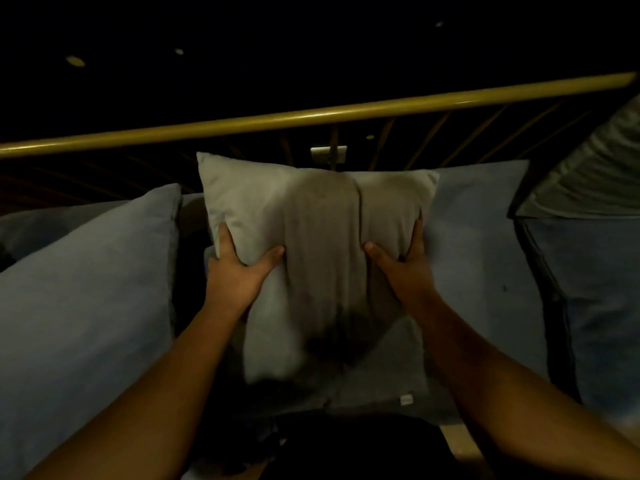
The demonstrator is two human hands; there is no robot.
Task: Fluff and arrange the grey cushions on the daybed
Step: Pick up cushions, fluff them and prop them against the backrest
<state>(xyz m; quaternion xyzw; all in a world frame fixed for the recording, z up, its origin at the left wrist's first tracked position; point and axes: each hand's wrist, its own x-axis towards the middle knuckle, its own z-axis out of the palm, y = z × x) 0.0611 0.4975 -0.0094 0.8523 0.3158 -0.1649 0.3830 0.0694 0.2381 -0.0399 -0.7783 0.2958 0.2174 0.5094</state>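
Both hands, left hand (239,271) and right hand (403,268), squeezing the sides of the grey cushion (311,244), held up over the daybed (381,382) between blue pillows (86,289); soft, light, squashy, best gripped at the edges.

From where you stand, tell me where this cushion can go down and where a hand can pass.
Both hands, left hand and right hand, grip the grey cushion. The only open slot is the dark gap between it and the big blue cushion on the left. The right side is crowded: another blue cushion sits close behind, and one more beyond.
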